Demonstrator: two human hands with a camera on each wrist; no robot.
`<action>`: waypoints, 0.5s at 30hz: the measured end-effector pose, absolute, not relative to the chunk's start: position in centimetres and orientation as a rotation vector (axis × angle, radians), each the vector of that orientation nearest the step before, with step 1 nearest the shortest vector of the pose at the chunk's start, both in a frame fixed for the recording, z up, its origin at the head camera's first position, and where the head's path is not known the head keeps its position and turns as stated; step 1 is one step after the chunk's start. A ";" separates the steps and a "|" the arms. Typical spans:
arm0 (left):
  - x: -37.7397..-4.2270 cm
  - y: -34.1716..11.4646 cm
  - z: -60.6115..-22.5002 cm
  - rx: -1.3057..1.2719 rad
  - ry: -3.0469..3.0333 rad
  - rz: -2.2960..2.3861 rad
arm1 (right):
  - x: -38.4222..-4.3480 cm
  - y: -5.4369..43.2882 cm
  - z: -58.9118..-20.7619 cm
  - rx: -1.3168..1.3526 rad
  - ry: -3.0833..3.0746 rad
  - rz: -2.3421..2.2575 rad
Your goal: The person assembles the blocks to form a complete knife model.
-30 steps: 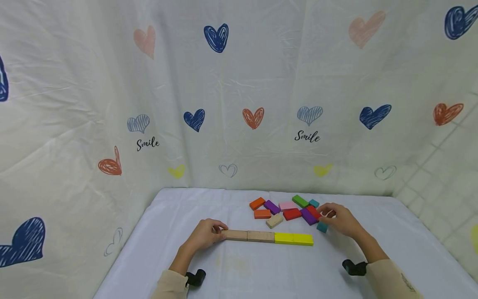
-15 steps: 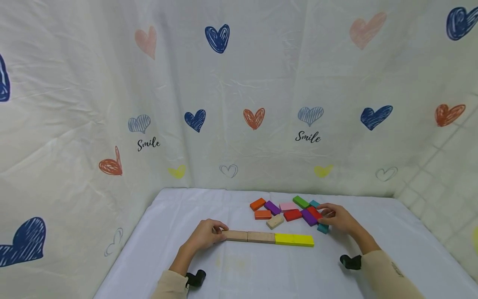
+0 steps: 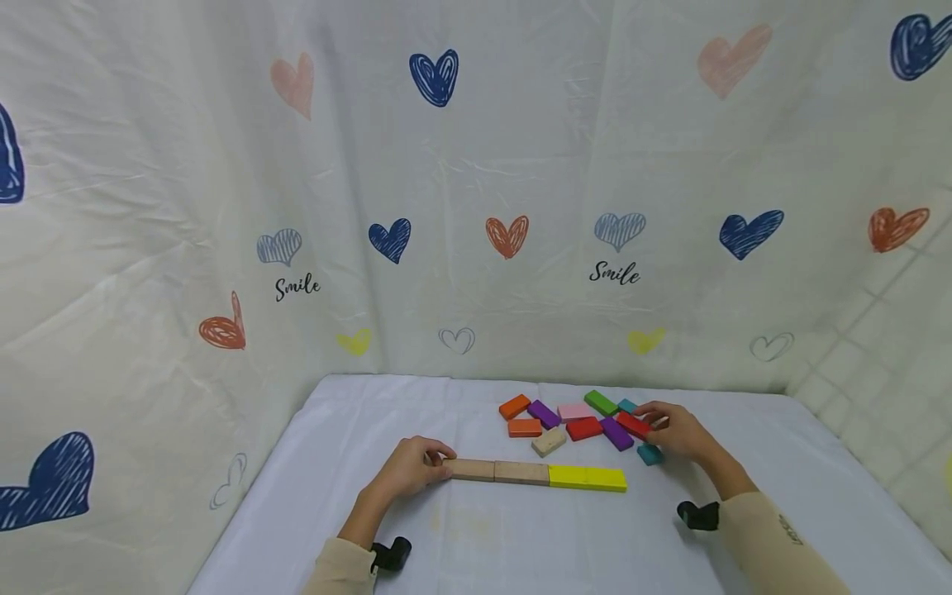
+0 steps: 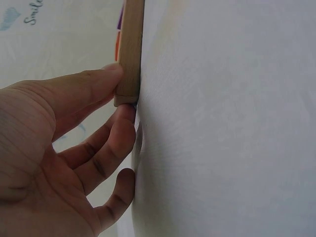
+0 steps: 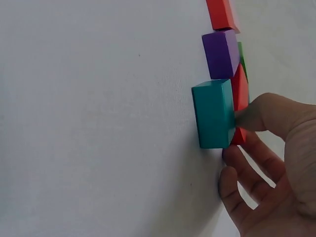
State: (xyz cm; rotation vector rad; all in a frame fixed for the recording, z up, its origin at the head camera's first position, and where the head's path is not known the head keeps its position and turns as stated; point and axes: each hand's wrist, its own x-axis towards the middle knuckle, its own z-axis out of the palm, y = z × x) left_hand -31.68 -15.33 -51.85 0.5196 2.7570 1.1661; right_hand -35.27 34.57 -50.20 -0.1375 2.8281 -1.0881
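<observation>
My left hand holds the left end of a row on the table, its thumb and fingers at the end of a plain wooden block. A second wooden block and a long yellow stretch continue the row to the right. My right hand pinches a red block at the right of the loose blocks, thumb on its near side. A teal block lies just in front of that thumb. Beside the red block is a purple block.
Behind the row lie more loose blocks: a second red block, a pink block, a green block, a pale wooden block and an orange block. A white cloth covers the table; a heart-printed curtain hangs behind.
My right hand has settled onto the red block, which has shifted and turned slightly to the right. The teal block has moved a little to the right. My left hand has stayed put.
</observation>
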 end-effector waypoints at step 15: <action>-31.6 -15.3 -51.8 0.515 2.752 1.176 | -35.5 35.2 -50.4 -0.115 2.833 -1.040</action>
